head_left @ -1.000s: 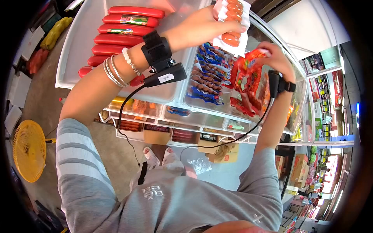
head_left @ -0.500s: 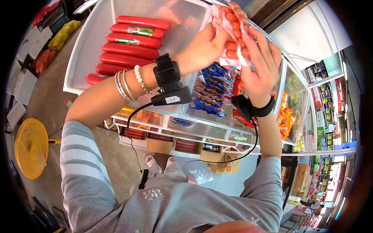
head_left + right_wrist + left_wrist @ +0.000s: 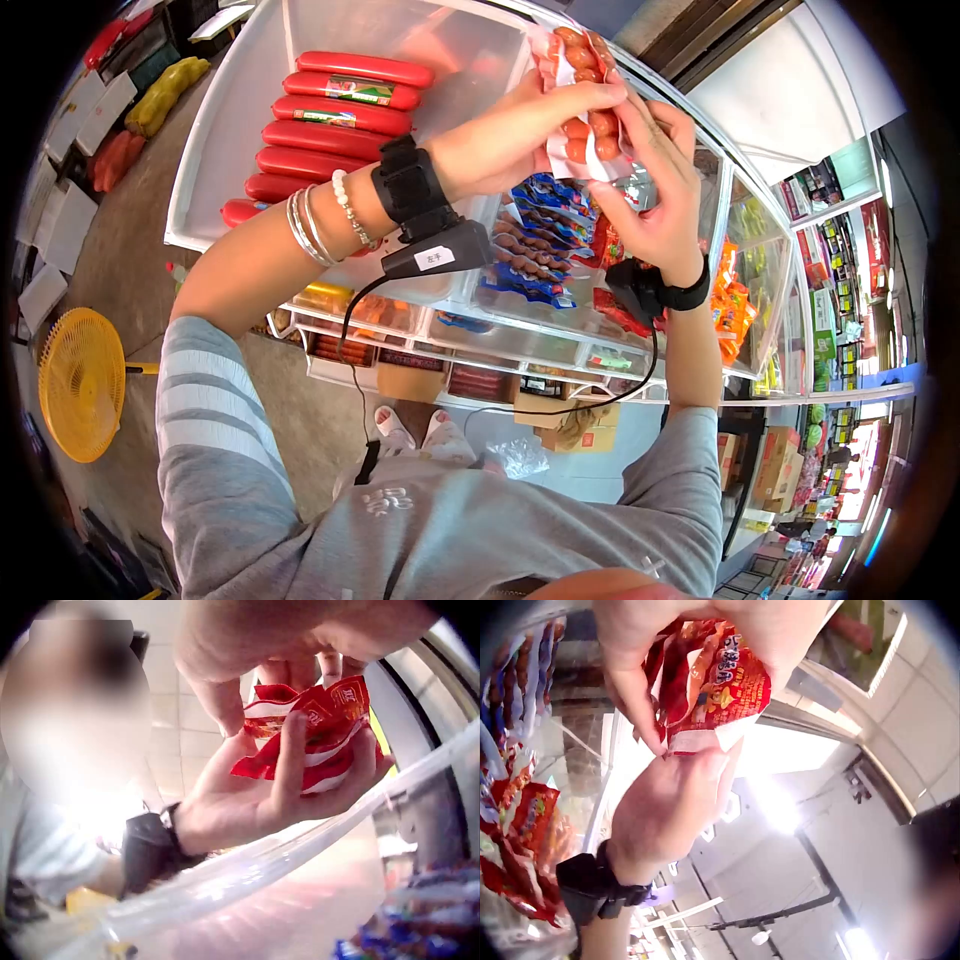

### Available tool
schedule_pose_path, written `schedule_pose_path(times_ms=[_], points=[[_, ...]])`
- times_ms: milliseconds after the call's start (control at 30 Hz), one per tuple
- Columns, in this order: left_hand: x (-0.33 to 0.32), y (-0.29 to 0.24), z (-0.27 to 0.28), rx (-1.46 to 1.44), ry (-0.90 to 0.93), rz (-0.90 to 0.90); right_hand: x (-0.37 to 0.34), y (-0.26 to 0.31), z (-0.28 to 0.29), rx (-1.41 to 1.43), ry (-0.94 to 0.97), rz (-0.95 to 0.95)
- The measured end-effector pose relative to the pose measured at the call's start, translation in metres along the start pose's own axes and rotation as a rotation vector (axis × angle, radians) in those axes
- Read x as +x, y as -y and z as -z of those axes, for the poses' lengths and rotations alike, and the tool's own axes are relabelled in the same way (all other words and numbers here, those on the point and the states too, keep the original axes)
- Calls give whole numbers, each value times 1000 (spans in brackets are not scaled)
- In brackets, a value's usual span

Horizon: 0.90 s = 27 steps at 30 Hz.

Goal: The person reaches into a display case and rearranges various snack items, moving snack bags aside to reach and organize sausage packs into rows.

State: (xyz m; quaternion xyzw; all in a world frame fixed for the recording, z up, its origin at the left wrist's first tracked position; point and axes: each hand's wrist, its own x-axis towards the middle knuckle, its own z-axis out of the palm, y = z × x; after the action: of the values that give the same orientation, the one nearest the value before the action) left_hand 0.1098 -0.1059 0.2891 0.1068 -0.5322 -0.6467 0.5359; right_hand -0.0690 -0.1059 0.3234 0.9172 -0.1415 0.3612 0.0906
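Sausage packets (image 3: pixel 588 148) held in both hands above the far edge of a white-framed display case (image 3: pixel 205 190); at least two packets, overlapping, strung sausages showing on the clear side and red printed backing on the other, with a pale edge band. Left hand (image 3: pixel 528 125) grips the packets, thumb laid across the front, fingers behind; the right wrist view shows those fingers spread over the red backing. Right hand (image 3: pixel 658 190) also grips them, at their right and lower edges, fingertips meeting the packets close to the left hand's thumb. Each wrist carries a black camera strap; left forearm also bears a beaded bracelet (image 3: pixel 350 207) and silver bangles (image 3: pixel 305 228). Below the hands, one compartment contains blue packets (image 3: pixel 538 240) of brown sausages in a stack, with red packets (image 3: pixel 622 310) just beside, partly hidden by the right wrist. Orange packets (image 3: pixel 735 315) lie in the section further right. Left compartment: thick red sausages (image 3: pixel 340 138) in a row, two with printed labels in sight. Beyond the case, a yellow fan (image 3: pixel 82 385) stands at left; near the person's feet, a clear plastic bag (image 3: pixel 520 457) and a cardboard box (image 3: pixel 600 437) sit on the floor.
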Motion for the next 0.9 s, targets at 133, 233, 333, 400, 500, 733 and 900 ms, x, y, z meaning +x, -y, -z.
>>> schedule_pose_path(times_ms=[133,233,333,400,500,733,900], points=[[5,-1,7,-178,30,33,-9,-21,-7,853,-348,-208],[5,0,4,-160,20,-26,-6,-17,-16,735,-499,-520],[4,4,2,123,-7,-143,-12,-25,-19,975,-377,-752],[3,4,1,187,-55,-120,-15,-29,-20,1314,-248,-936],[3,7,2,316,-135,-138,-10,-18,-18,1272,-198,-779],[-2,10,-1,425,-257,-214,-8,-5,-22,1386,-155,-739],[1,12,-2,424,-222,-254,-12,-5,-24,1318,-83,-698]])
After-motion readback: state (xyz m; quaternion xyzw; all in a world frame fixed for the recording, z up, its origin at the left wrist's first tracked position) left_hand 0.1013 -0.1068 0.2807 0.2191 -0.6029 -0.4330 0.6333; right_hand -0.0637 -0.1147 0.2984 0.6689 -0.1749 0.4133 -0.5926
